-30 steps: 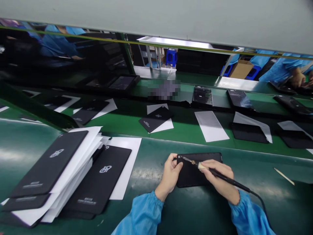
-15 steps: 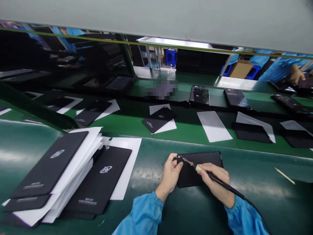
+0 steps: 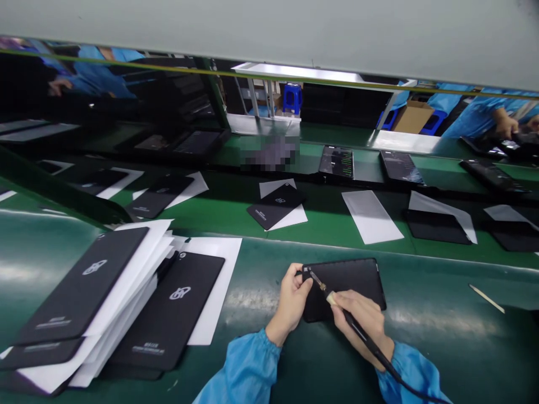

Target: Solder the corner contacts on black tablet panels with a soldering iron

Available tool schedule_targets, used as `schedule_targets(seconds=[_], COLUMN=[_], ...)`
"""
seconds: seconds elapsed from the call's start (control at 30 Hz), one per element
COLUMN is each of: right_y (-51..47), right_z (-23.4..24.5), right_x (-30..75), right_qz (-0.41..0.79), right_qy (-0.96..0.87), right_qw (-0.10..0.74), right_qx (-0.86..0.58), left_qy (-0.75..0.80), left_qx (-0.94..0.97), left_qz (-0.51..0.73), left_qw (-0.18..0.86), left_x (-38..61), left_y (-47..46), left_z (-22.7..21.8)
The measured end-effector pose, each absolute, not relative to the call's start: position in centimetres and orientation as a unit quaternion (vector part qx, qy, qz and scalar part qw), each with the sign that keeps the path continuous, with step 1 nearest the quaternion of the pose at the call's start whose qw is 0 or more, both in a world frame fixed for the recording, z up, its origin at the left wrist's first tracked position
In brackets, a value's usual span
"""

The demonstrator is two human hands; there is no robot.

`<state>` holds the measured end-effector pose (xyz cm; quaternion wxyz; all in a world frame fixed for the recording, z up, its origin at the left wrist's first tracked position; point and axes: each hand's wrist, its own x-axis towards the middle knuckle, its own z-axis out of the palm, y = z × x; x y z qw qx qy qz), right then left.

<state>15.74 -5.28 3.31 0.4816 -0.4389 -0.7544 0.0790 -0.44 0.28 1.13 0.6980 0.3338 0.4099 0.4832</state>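
Observation:
A black tablet back cover [image 3: 345, 280] lies on the green bench, its inner side up. My left hand [image 3: 293, 294] grips its upper left corner between thumb and fingers. In my right hand [image 3: 362, 320] is a soldering iron [image 3: 326, 290], held like a pen, with its cable trailing down past the sleeve. The iron's tip points at the small camera opening near the cover's left corner; whether it touches cannot be made out. To the left, black back covers [image 3: 84, 280] with a silver logo are piled between white sheets [image 3: 138, 280].
Beyond the bench edge, a green conveyor carries covers [image 3: 275, 206] and white sheets [image 3: 373, 216]. Tablets [image 3: 337, 161] rest on a further strip. A thin pale stick [image 3: 486, 297] lies at right. A green post [image 3: 63, 185] slants at left; a grey panel [image 3: 269, 33] hangs overhead. Co-workers in blue work beyond.
My right hand has moved left and down, and the soldering iron now stands more steeply, its tip still near the corner. My left hand keeps its hold. Covers on the conveyor have shifted slightly right.

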Motion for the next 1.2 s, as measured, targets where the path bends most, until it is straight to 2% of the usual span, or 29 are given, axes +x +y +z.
schedule_targets(seconds=[0.27,0.5,0.57,0.8,0.93,1.2], right_y=[-3.9,0.7,2.0,10.0,12.8,15.8], right_z=[4.3,3.1,3.3,8.3,7.3,1.9], right_x=[19.8,22.0,23.6,29.3,24.3,9.2], right_qz=[0.051,0.005,-0.003,-0.074,-0.057,0.018], right_qy=[-0.741,-0.819,-0.818,-0.758,-0.757,-0.809], right_qw=[0.493,0.305,0.283,0.340,0.359,0.252], right_qx=[-0.452,-0.487,-0.500,-0.551,-0.543,-0.530], left_qy=[0.409,0.403,0.403,0.396,0.391,0.382], left_qx=[0.318,0.337,0.345,0.337,0.335,0.336], left_qz=[0.480,0.455,0.445,0.456,0.468,0.478], left_qw=[0.708,0.719,0.722,0.723,0.718,0.716], left_x=[-0.5,-0.5,-0.6,-0.2,0.1,0.0], left_y=[0.4,0.5,0.6,0.6,0.5,0.2], left_z=[1.0,1.3,1.3,0.4,-0.2,0.3])
